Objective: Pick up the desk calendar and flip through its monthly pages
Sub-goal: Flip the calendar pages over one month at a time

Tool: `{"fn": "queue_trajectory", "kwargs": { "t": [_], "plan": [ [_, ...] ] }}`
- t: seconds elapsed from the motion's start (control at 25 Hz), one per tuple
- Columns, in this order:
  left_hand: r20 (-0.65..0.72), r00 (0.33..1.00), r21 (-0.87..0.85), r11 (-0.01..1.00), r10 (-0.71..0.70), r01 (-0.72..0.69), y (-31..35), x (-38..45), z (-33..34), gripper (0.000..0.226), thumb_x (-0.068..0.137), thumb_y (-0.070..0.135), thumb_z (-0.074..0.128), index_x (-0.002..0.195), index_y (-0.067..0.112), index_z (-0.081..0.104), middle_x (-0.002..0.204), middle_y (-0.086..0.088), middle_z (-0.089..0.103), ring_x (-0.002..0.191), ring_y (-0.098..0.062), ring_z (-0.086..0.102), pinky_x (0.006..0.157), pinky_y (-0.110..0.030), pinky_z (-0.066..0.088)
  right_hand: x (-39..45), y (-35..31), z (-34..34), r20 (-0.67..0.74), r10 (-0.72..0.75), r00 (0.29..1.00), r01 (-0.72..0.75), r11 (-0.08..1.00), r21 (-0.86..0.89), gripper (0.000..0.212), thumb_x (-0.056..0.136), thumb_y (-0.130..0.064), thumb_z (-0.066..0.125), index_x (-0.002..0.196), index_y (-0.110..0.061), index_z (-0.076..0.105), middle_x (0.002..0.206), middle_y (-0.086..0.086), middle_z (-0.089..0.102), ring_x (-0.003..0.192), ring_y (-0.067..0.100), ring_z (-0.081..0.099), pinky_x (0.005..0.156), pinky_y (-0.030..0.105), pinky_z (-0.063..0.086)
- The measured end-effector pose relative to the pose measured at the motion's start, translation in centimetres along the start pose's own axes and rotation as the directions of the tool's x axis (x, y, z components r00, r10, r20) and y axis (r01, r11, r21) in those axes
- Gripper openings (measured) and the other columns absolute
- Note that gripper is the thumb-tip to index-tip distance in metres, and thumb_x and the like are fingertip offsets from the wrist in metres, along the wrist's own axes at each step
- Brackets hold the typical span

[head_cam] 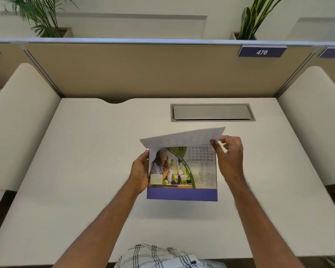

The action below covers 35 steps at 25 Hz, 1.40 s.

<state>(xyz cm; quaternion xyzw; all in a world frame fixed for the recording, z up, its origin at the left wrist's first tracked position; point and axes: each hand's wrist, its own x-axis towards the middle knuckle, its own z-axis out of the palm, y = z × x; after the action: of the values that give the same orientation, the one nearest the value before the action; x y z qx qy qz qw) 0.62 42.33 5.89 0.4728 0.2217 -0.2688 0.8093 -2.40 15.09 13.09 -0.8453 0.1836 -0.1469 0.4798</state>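
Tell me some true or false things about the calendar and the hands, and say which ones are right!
1. The left hand holds the desk calendar by its left edge. True.
2. The calendar lies flat on the desk. False: both hands hold it up above the desk.
3. The right hand lifts a white page by its right corner. True.
4. The page showing underneath has a picture with green apples. True.
5. The number sign on the divider reads 123. False: it reads 476.
6. The metal flap in the desk stands open. False: it looks closed.
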Motion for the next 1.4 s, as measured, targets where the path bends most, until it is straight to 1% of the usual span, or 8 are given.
{"fn": "queue_trajectory", "kwargs": {
  "t": [0.32, 0.44, 0.56, 0.68, 0.88, 1.08, 1.2, 1.4],
  "plan": [
    [0.063, 0.994, 0.158, 0.983, 0.086, -0.095, -0.5, -0.3, -0.4, 0.052, 0.106, 0.047, 0.043, 0.133, 0.006, 0.06, 0.106, -0.016, 0.073, 0.099, -0.035, 0.072, 0.087, -0.047, 0.061, 1.1, -0.4, -0.1, 0.102, 0.264, 0.959, -0.283, 0.895, 0.344, 0.024, 0.096, -0.027, 0.069, 0.093, -0.003, 0.066, 0.09, 0.006, 0.075, 0.064, 0.0, 0.072, 0.056, 0.014, 0.053],
    [0.058, 0.996, 0.17, 0.982, 0.071, -0.08, -0.5, -0.2, -0.7, 0.062, 0.104, 0.05, 0.047, 0.144, 0.003, 0.052, 0.108, -0.017, 0.071, 0.102, -0.038, 0.07, 0.098, -0.054, 0.057, 0.8, -0.2, -0.2, 0.139, 0.278, 0.951, -0.31, 0.88, 0.361, 0.025, 0.096, -0.025, 0.069, 0.092, -0.001, 0.065, 0.087, 0.004, 0.075, 0.063, -0.002, 0.07, 0.057, 0.013, 0.052],
    [0.045, 0.996, 0.177, 0.981, 0.071, -0.078, -0.4, -0.5, -0.3, 0.048, 0.108, 0.046, 0.039, 0.136, 0.013, 0.061, 0.103, -0.011, 0.077, 0.092, -0.03, 0.076, 0.078, -0.04, 0.064, 0.8, 0.0, -0.4, 0.161, 0.278, 0.947, -0.319, 0.877, 0.359, 0.024, 0.097, -0.024, 0.069, 0.089, -0.002, 0.063, 0.083, 0.002, 0.073, 0.061, -0.005, 0.067, 0.056, 0.012, 0.051],
    [0.099, 0.991, 0.194, 0.975, 0.092, -0.11, -0.3, -0.7, 0.2, 0.048, 0.108, 0.044, 0.037, 0.115, 0.005, 0.063, 0.102, -0.019, 0.072, 0.095, -0.037, 0.071, 0.077, -0.039, 0.063, 1.0, 0.0, -0.7, 0.153, 0.275, 0.949, -0.314, 0.864, 0.394, 0.023, 0.096, -0.027, 0.069, 0.087, -0.007, 0.062, 0.087, 0.002, 0.075, 0.068, 0.001, 0.071, 0.061, 0.016, 0.054],
    [0.13, 0.988, 0.203, 0.973, 0.082, -0.108, -0.7, -0.3, 0.4, 0.054, 0.102, 0.055, 0.051, 0.121, 0.005, 0.058, 0.14, -0.036, 0.057, 0.129, -0.059, 0.055, 0.109, -0.074, 0.038, 1.8, 0.3, -0.6, 0.097, 0.38, 0.92, -0.382, 0.817, 0.432, 0.018, 0.097, -0.029, 0.068, 0.094, -0.012, 0.064, 0.088, 0.003, 0.078, 0.07, 0.014, 0.075, 0.059, 0.028, 0.059],
    [0.139, 0.988, 0.204, 0.974, 0.068, -0.096, -0.9, 0.0, 0.3, 0.053, 0.101, 0.05, 0.055, 0.123, 0.001, 0.059, 0.119, -0.028, 0.066, 0.116, -0.051, 0.062, 0.102, -0.062, 0.048, 1.2, 1.0, -0.6, 0.195, 0.513, 0.836, -0.549, 0.776, 0.311, 0.03, 0.099, -0.031, 0.063, 0.127, -0.023, 0.054, 0.096, 0.009, 0.075, 0.075, 0.019, 0.072, 0.06, 0.031, 0.054],
    [0.148, 0.983, 0.169, 0.977, 0.107, -0.132, -0.7, -0.2, 0.3, 0.052, 0.102, 0.048, 0.054, 0.121, -0.001, 0.059, 0.108, -0.022, 0.068, 0.104, -0.044, 0.066, 0.091, -0.049, 0.055, -0.2, 1.1, -0.6, 0.259, 0.515, 0.817, -0.573, 0.773, 0.271, 0.035, 0.101, -0.045, 0.056, 0.124, -0.019, 0.058, 0.091, 0.008, 0.072, 0.082, 0.021, 0.069, 0.068, 0.034, 0.053],
    [0.05, 0.987, 0.125, 0.98, 0.151, -0.156, -0.6, -0.4, 0.0, 0.068, 0.099, 0.044, 0.063, 0.146, -0.003, 0.046, 0.132, -0.029, 0.062, 0.129, -0.05, 0.059, 0.109, -0.069, 0.044, -3.2, 1.5, -0.5, 0.355, 0.521, 0.776, -0.611, 0.76, 0.222, 0.058, 0.1, -0.066, 0.036, 0.11, -0.022, 0.071, 0.107, 0.004, 0.076, 0.101, 0.022, 0.069, 0.09, 0.04, 0.048]
  ]
}}
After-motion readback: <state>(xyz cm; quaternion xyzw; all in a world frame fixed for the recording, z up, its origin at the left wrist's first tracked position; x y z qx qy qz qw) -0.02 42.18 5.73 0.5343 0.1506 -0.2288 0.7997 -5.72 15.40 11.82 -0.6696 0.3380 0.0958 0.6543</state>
